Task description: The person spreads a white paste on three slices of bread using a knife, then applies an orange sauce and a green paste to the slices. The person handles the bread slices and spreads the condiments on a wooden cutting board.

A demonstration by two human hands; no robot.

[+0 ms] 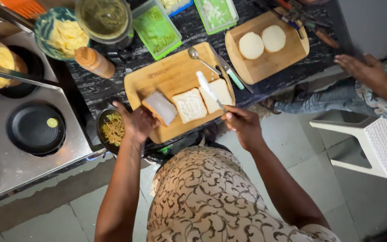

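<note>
Three bread slices [190,104] lie side by side on the near cutting board [171,74], a spoon [201,59] behind them. To its right, a second board [292,51] bears two round buns [262,41]. Left sits a frying pan [32,130].

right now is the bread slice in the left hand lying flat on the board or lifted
Lifted: the left hand tilts the bread slice up off the cutting board, while two other slices lie flat.

— How do the arms lie?
— Both bare, reaching forward over the desk's near edge.
— The hands?
— Left hand [136,122] curled, fingers gripping; right hand [243,123] fisted, knuckles up.
</note>
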